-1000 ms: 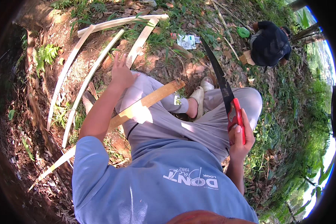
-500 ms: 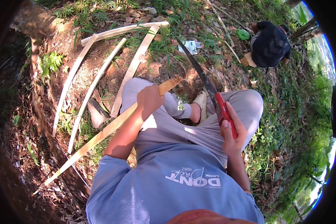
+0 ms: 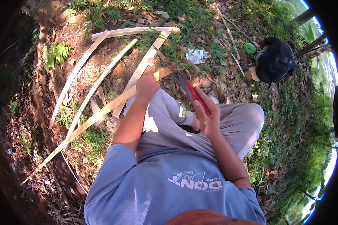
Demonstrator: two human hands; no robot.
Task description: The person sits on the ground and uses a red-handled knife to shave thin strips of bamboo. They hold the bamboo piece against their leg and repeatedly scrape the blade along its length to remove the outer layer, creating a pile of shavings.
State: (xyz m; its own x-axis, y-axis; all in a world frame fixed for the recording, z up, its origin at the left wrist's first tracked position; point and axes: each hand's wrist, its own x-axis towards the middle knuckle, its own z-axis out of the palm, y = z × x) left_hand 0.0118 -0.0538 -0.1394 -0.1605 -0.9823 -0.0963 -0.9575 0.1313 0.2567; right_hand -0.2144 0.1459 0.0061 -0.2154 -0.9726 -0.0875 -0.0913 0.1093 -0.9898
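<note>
My left hand [image 3: 147, 85] is closed round a long split bamboo strip [image 3: 97, 114], close to its upper end. The strip slants down to the left past my forearm. In my right hand [image 3: 209, 117] is a pruning saw with a red handle [image 3: 197, 98], gripped with the thumb along it. Its long dark blade [image 3: 183, 83] points up and left, crossing the strip's end just beyond my left hand. Part of the blade is blurred, and I cannot tell whether it touches the strip.
Several pale bamboo strips [image 3: 79, 75] lie on the ground to the left. A white packet [image 3: 194, 56] lies ahead. At far right a person in a dark shirt [image 3: 276, 60] crouches near a green bag [image 3: 249, 48]. My crossed legs [image 3: 236, 120] are below my hands.
My right hand has moved left and forward, bringing the saw blade across the strip's end. My left hand and the strip have shifted slightly forward.
</note>
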